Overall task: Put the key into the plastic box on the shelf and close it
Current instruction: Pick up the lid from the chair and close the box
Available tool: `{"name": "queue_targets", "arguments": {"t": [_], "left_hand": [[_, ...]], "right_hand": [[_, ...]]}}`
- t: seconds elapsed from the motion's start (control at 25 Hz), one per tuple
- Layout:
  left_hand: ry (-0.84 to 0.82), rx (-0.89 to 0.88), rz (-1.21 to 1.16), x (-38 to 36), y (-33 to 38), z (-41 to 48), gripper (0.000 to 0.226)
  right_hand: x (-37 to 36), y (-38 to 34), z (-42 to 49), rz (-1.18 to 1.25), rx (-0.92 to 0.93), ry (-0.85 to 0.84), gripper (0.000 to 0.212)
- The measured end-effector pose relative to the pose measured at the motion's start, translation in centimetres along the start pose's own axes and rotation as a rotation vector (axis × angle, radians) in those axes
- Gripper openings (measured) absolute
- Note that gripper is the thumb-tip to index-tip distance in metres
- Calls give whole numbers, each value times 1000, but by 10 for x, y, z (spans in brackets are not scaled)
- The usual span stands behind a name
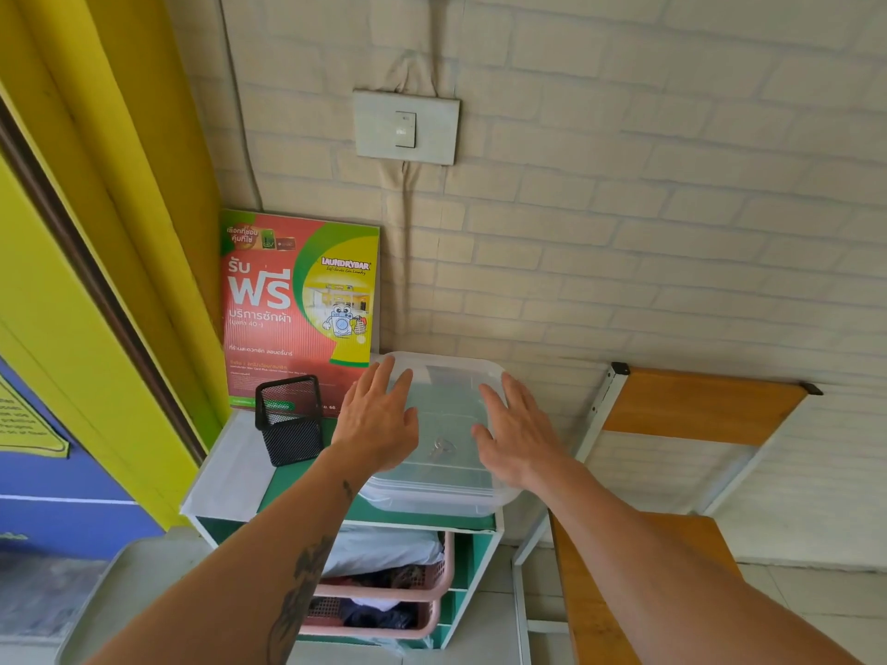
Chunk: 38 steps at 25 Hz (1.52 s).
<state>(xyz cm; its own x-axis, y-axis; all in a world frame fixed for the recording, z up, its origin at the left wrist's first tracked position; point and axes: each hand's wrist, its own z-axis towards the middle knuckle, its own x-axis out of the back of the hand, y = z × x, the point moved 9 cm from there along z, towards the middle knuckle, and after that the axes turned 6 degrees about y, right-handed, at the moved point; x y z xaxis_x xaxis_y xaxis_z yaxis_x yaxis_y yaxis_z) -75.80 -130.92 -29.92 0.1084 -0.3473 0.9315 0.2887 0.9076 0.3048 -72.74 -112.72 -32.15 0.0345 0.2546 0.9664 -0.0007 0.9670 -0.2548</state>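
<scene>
A clear plastic box (444,487) stands on top of the green shelf (269,482), with its see-through lid lying on it. Through the lid I see a small metal key (440,447) inside, near the middle. My left hand (379,417) lies flat on the left side of the lid, fingers spread. On the right side of the lid my right hand (518,431) rests the same way, palm down. Neither hand holds anything.
A black mesh pen cup (289,419) stands left of the box, in front of a red and green laundry poster (300,304). Pink baskets (408,587) fill the shelf below. A wooden chair (681,415) stands at the right. A light switch (406,128) is on the wall.
</scene>
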Motion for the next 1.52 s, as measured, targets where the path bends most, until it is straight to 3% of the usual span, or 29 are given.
{"name": "queue_targets", "arguments": {"t": [0.12,0.6,1.52], "left_hand": [[-57,-13,31,-13,-4,-1,62],[-34,29,69,-27,-9,-3,65],[-145,-18,134,-23,-3,1,65]], "right_hand": [[-19,10,-5,18,-26,-61,69],[-16,8,-8,99,-5,-8,69],[-12,5,-8,5,-51,-125,70]]}}
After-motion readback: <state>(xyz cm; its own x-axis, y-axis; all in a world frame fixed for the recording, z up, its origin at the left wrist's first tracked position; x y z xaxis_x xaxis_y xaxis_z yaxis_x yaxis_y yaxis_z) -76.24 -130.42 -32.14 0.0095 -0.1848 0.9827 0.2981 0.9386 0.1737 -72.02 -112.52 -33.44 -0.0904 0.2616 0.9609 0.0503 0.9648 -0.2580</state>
